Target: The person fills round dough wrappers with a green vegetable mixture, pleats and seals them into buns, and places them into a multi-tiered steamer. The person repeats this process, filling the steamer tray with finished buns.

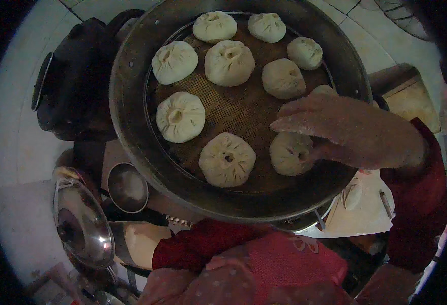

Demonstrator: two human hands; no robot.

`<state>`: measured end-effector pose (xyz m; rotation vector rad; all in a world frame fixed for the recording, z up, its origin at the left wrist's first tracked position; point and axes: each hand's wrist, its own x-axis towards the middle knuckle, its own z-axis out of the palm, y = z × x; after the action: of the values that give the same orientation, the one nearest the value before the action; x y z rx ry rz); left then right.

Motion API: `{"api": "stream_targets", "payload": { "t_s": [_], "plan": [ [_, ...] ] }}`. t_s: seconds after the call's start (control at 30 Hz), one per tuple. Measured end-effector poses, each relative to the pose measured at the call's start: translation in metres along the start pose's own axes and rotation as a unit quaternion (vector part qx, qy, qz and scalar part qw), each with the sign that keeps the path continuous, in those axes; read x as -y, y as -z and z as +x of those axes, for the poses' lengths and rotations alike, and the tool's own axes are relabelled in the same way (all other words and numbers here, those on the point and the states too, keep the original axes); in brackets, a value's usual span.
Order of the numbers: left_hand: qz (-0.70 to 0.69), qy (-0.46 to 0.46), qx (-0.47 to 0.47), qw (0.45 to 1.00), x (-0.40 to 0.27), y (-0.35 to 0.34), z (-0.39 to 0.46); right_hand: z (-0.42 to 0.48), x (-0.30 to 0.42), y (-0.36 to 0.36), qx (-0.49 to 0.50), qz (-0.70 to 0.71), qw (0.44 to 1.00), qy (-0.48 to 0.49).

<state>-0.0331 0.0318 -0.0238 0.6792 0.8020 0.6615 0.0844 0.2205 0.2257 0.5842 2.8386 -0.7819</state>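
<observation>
A wide, dark metal steamer pan lined with a perforated mat holds several pleated, raw-looking dough buns, among them a large one near the middle and another at the lower edge. My right hand, dusted with flour, reaches in from the right. Its fingers stretch over the mat, and the thumb side touches or nearly touches a bun at the lower right. A further bun is mostly covered behind the hand. My left hand is out of view; only its red sleeve shows below the pan.
A black pot or bag lies at the left on the tiled floor. Below it are a metal bowl and a glass lid. A pale board with a piece of dough and a short stick is at the lower right.
</observation>
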Motion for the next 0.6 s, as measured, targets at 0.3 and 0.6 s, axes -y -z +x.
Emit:
{"api": "stream_targets", "payload": {
  "t_s": [0.3,0.6],
  "plan": [
    [0.09,0.005,0.001,0.996,0.019,-0.011,0.005,0.003,0.019,-0.022,0.051,-0.011,0.997,-0.063],
    [0.137,0.008,-0.01,0.99,0.027,-0.014,0.007,0.004,0.019,-0.014,0.099,0.013,0.988,-0.121]
  ]
}}
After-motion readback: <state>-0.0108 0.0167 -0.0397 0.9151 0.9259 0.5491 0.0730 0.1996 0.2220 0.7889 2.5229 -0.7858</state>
